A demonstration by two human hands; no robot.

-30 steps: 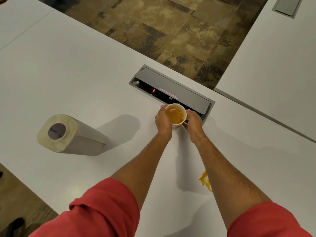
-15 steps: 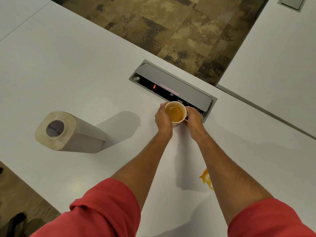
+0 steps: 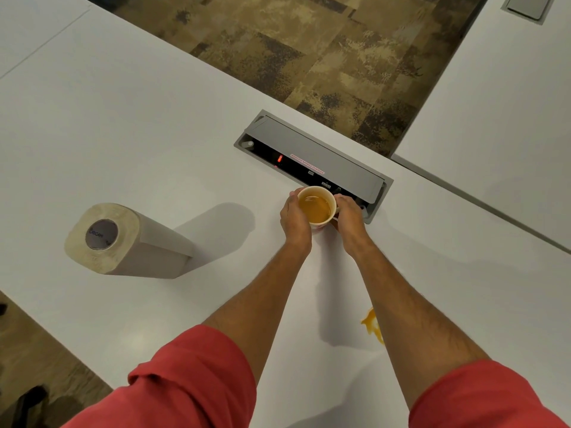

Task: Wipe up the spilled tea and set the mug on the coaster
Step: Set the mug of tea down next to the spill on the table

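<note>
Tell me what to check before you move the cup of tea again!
1. Both hands on the cup: ok, left hand and right hand grip its sides.
2. Cup upright: ok.
3. Tea level safe: not ok, it is fairly full.
4. Spill wiped: not ok, still on the table.
5. Paper towel roll nearby: ok, standing to the left.
6. Coaster ready: cannot tell, none in view.
</note>
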